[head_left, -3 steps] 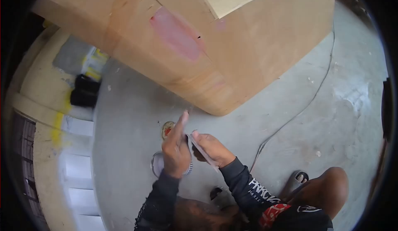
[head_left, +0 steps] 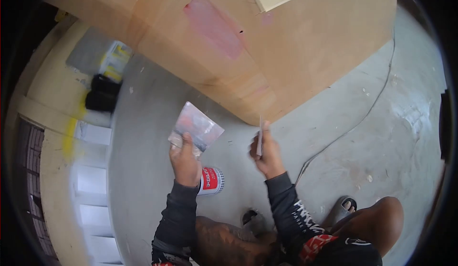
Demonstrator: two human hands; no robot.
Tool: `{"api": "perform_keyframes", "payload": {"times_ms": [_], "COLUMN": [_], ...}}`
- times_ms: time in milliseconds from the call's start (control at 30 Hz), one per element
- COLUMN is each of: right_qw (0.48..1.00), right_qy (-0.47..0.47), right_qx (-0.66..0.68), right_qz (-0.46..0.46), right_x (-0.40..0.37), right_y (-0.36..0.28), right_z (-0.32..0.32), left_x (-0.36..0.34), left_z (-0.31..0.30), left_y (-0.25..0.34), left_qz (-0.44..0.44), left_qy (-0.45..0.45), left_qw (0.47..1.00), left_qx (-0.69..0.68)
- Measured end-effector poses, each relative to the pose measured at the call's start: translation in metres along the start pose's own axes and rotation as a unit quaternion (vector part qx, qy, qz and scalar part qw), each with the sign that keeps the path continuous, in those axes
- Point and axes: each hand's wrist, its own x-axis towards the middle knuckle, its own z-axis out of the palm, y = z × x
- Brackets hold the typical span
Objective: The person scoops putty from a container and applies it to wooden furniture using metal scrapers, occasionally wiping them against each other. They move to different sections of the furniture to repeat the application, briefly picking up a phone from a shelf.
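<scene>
From the head view I have one container I can make out well: a tin can on the grey floor, just beside the left grip. Its wall is pale, with a red label bearing white lettering and a checkered band round one end. The hand covers part of it and I cannot see inside, so I can't tell what it holds.

My left grip is closed on the lower edge of a flat sheet, thumb laid across its face. The sheet is four-cornered, whitish going to pink, with reddish blotches, a dark grey streak near the thumb and a slight gloss. My right grip clasps a thin plate, which I get almost edge-on as a narrow pale strip, well apart from the sheet.

Both are held above the floor, near the corner of a wooden panel that carries a smooth pink patch. A cable trails along the floor to the right.
</scene>
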Motion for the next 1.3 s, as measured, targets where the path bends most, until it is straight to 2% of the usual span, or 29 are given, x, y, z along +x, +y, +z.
{"api": "perform_keyframes", "payload": {"times_ms": [67,100,133,200,233,267,300,333,367,400,500,567,600,633,733,767,867,900,933,1000,1033,1133,1167,1233,1300], "right_qw": [0.972,0.955,0.938,0.831,0.759,0.729,0.746,0.714,0.715,0.711,0.699,0.713,0.719,0.732,0.873,0.859,0.814,0.798,0.779,0.72,0.687,0.707,0.705,0.697,0.692], "right_qy": [0.03,0.033,0.038,0.014,0.008,-0.067,-0.122,-0.188,-0.23,-0.24,-0.278,-0.248,-0.234,-0.181,-0.143,-0.107,-0.015,-0.032,-0.05,-0.101,-0.125,-0.168,-0.177,-0.159,-0.111], "right_qx": [-0.155,-0.21,-0.255,-0.356,-0.398,-0.393,-0.382,-0.409,-0.406,-0.398,-0.385,-0.384,-0.384,-0.39,-0.303,-0.326,-0.362,-0.415,-0.467,-0.51,-0.53,-0.515,-0.519,-0.533,-0.561], "right_qz": [-0.174,-0.207,-0.234,-0.427,-0.515,-0.557,-0.531,-0.537,-0.521,-0.528,-0.535,-0.532,-0.53,-0.529,-0.356,-0.38,-0.454,-0.435,-0.415,-0.46,-0.481,-0.454,-0.45,-0.453,-0.44], "right_x": [0.004,-0.004,-0.016,-0.02,-0.027,-0.045,-0.058,-0.066,-0.069,-0.075,-0.08,-0.075,-0.072,-0.069,-0.03,-0.02,-0.009,-0.018,-0.029,-0.049,-0.059,-0.077,-0.076,-0.047,-0.018], "right_y": [-0.011,-0.018,-0.019,-0.005,0.006,0.007,0.016,0.022,0.034,0.039,0.042,0.044,0.044,0.038,0.03,0.024,0.012,0.012,0.015,0.036,0.046,0.07,0.069,0.069,0.059], "right_z": [-0.006,-0.002,0.011,0.026,0.034,0.049,0.057,0.057,0.051,0.055,0.062,0.06,0.06,0.067,0.054,0.047,0.039,0.039,0.037,0.042,0.045,0.057,0.061,0.051,0.039], "left_x": [0.005,0.006,0.009,0.018,0.021,0.02,0.017,0.016,0.021,0.022,0.007,-0.007,-0.007,-0.007,-0.021,-0.022,-0.008,-0.001,0.001,0.007,0.01,0.005,0.004,-0.002,-0.007], "left_z": [-0.006,0.0,-0.014,-0.035,-0.035,-0.031,-0.022,-0.018,-0.033,-0.028,-0.017,-0.008,-0.008,-0.007,0.023,0.021,0.007,-0.003,-0.007,-0.01,-0.014,-0.003,0.0,0.004,0.003], "left_y": [0.028,0.036,0.039,0.019,0.014,0.013,0.013,0.013,-0.015,-0.015,-0.01,-0.002,0.002,0.007,0.031,0.043,0.029,0.017,0.02,0.025,0.023,0.027,0.025,0.017,0.017], "left_qz": [-0.056,-0.078,-0.116,-0.187,-0.247,-0.28,-0.314,-0.345,-0.329,-0.308,-0.274,-0.212,-0.25,-0.287,-0.278,-0.294,-0.136,-0.043,-0.02,0.022,0.051,0.072,0.066,0.053,0.041], "left_qy": [0.043,0.071,0.033,-0.047,-0.079,-0.081,-0.084,-0.089,-0.15,-0.211,-0.261,-0.211,-0.187,-0.162,-0.146,-0.167,-0.044,0.018,0.064,0.154,0.155,0.153,0.121,0.06,0.049], "left_qw": [0.977,0.965,0.95,0.893,0.84,0.823,0.805,0.785,0.788,0.789,0.825,0.912,0.907,0.901,0.943,0.935,0.982,0.994,0.993,0.983,0.983,0.984,0.989,0.995,0.996], "left_qx": [-0.199,-0.242,-0.289,-0.407,-0.477,-0.487,-0.497,-0.507,-0.499,-0.488,-0.42,-0.281,-0.281,-0.282,-0.109,-0.107,-0.122,-0.096,-0.097,-0.099,-0.08,-0.06,-0.056,-0.056,-0.069]}}
